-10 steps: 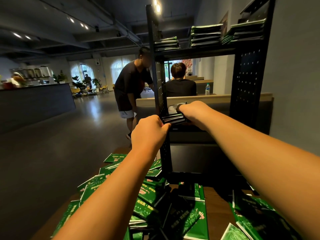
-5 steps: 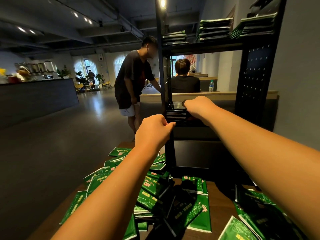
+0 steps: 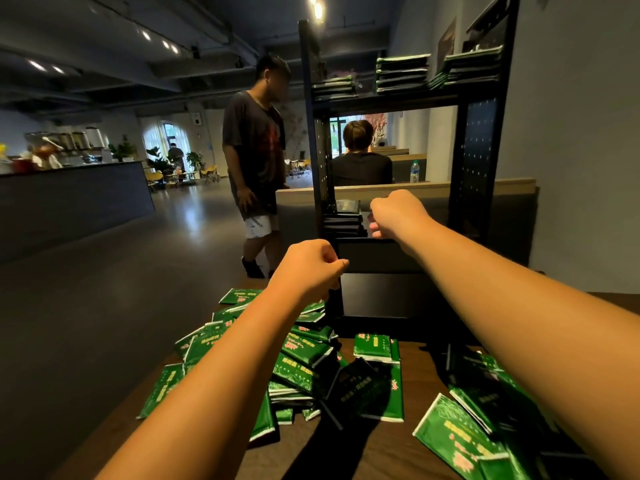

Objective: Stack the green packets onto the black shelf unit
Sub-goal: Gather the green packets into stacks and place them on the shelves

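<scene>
The black shelf unit [image 3: 478,161] stands at the back of the wooden table [image 3: 346,452]. Stacks of green packets [image 3: 401,72] lie on its top shelf, and a shorter stack [image 3: 343,220] sits at the left end of its middle shelf. My right hand [image 3: 394,213] hovers just right of that stack with loosely curled fingers and holds nothing. My left hand [image 3: 308,268] is curled into a fist beside the unit's front left post, with nothing visible in it. Several loose green packets [image 3: 304,358] are heaped on the table below my arms.
More green packets [image 3: 460,434] lie at the table's right. A standing person [image 3: 254,161] and a seated person [image 3: 362,161] are behind the shelf. A wooden-topped partition [image 3: 516,183] runs behind it, a grey wall [image 3: 581,133] is on the right, and open floor lies to the left.
My right hand set its packets on the middle-shelf stack, let go and drew back slightly to the right. My left hand came away from the stack and lowered.
</scene>
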Demonstrator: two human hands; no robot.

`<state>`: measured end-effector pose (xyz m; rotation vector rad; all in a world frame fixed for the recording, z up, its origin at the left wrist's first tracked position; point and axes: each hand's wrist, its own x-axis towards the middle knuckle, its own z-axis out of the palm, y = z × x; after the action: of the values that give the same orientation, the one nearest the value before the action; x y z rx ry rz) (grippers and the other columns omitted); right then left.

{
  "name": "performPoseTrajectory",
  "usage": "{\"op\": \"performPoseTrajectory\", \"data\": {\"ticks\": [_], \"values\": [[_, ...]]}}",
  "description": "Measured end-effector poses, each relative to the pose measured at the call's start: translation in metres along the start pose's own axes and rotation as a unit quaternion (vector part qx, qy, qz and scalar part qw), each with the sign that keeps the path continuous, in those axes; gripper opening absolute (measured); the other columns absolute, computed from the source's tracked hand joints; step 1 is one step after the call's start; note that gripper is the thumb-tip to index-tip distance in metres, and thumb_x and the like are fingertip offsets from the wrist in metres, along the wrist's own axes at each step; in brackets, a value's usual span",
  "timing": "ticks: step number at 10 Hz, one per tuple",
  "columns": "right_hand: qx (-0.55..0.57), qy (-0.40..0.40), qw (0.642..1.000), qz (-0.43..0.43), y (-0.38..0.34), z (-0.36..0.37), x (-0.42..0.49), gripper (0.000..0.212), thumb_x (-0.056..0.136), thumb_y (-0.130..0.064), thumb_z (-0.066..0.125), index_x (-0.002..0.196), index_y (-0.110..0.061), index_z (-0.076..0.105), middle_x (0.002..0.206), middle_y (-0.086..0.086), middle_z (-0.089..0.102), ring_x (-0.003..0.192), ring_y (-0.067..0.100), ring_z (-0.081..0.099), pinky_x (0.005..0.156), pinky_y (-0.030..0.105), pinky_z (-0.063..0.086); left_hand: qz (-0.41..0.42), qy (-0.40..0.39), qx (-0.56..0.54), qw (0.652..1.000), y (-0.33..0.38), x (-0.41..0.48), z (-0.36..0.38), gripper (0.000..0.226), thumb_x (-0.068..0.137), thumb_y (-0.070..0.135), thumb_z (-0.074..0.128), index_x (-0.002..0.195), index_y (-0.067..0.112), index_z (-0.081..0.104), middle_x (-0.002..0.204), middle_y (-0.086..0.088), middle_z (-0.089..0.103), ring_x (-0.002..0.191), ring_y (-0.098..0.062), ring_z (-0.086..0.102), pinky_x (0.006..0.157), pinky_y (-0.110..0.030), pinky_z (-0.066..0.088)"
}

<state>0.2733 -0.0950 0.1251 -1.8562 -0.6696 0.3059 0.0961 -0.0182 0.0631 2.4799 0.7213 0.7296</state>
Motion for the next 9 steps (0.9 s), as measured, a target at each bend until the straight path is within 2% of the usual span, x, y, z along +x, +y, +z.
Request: {"op": "performPoseTrajectory", "data": {"ticks": [1,2,3,4,5,6,7,8,9], "values": [[-0.004,-0.011,1.000,0.006,0.024,0.000,-0.024,0.027,0.097,-0.027,0.054,0.105,-0.007,0.072,0.094,0.008,0.076,0.078,0.024,0.074,0.072,0.037,0.064,0.018,-0.050,-0.003,0.999,-0.004,-0.011,0.019,0.011,0.100,0.027,0.074,0.093,0.019,0.073,0.081,0.001,0.079,0.071,-0.014,0.077,0.068,-0.033,0.064],[-0.059,-0.020,0.998,-0.021,0.059,-0.005,-0.055,0.017,0.100,-0.018,0.058,0.099,-0.010,0.074,0.081,0.005,0.074,0.063,0.017,0.068,0.056,0.027,0.055,0.053,-0.124,0.077,0.988,-0.008,-0.024,0.043,0.012,0.095,0.023,0.076,0.106,0.018,0.079,0.102,-0.003,0.079,0.097,-0.021,0.075,0.085,-0.033,0.060],[-0.124,-0.090,0.988,0.024,0.100,-0.003,-0.071,0.016,0.100,-0.016,0.062,0.102,-0.009,0.077,0.076,0.003,0.074,0.057,0.016,0.067,0.055,0.025,0.054,0.087,-0.221,0.192,0.952,-0.014,-0.042,0.070,0.036,0.095,0.034,0.079,0.126,0.018,0.076,0.121,-0.008,0.076,0.111,-0.028,0.070,0.090,-0.035,0.056],[-0.120,-0.135,0.976,0.119,0.136,0.003,-0.081,0.018,0.098,-0.015,0.067,0.109,-0.007,0.079,0.084,0.007,0.075,0.068,0.021,0.070,0.066,0.029,0.057,0.092,-0.238,0.273,0.928,-0.026,-0.054,0.099,0.052,0.094,0.053,0.074,0.133,0.019,0.068,0.131,-0.009,0.068,0.120,-0.034,0.064,0.098,-0.044,0.056],[-0.297,-0.167,0.936,0.090,0.161,0.010,-0.088,0.021,0.095,-0.012,0.070,0.112,-0.008,0.081,0.093,0.009,0.075,0.085,0.030,0.073,0.062,0.026,0.048,0.077,-0.222,0.325,0.916,-0.033,-0.062,0.122,0.055,0.103,0.057,0.061,0.134,0.012,0.058,0.136,-0.016,0.064,0.125,-0.040,0.060,0.101,-0.049,0.050],[-0.167,-0.091,0.973,0.133,0.170,0.020,-0.088,0.008,0.098,-0.009,0.065,0.102,-0.010,0.072,0.084,0.007,0.064,0.091,0.033,0.072,0.068,0.030,0.054,0.060,-0.226,0.339,0.912,-0.035,-0.062,0.138,0.050,0.110,0.048,0.051,0.140,0.008,0.056,0.142,-0.021,0.063,0.131,-0.044,0.057,0.104,-0.050,0.047],[-0.153,-0.057,0.978,0.132,0.184,0.029,-0.073,0.009,0.099,-0.012,0.061,0.090,-0.013,0.059,0.096,0.010,0.062,0.095,0.031,0.063,0.095,0.040,0.060,0.053,-0.252,0.327,0.909,-0.034,-0.060,0.144,0.044,0.111,0.044,0.048,0.136,0.010,0.060,0.140,-0.023,0.063,0.128,-0.045,0.058,0.105,-0.052,0.048],[-0.112,-0.073,0.979,0.153,0.187,0.039,-0.063,0.012,0.097,-0.017,0.068,0.089,-0.010,0.064,0.098,0.012,0.065,0.092,0.030,0.063,0.093,0.041,0.059,0.066,-0.251,0.306,0.916,-0.032,-0.060,0.144,0.040,0.110,0.041,0.051,0.136,0.013,0.063,0.137,-0.021,0.065,0.126,-0.043,0.060,0.104,-0.051,0.050],[-0.125,-0.097,0.971,0.179,0.191,0.043,-0.059,0.034,0.094,-0.028,0.078,0.107,0.002,0.073,0.101,0.020,0.074,0.092,0.034,0.073,0.094,0.046,0.063,0.067,-0.256,0.267,0.927,-0.032,-0.061,0.142,0.036,0.108,0.040,0.055,0.133,0.015,0.064,0.133,-0.018,0.066,0.122,-0.041,0.061,0.100,-0.050,0.052]]}}
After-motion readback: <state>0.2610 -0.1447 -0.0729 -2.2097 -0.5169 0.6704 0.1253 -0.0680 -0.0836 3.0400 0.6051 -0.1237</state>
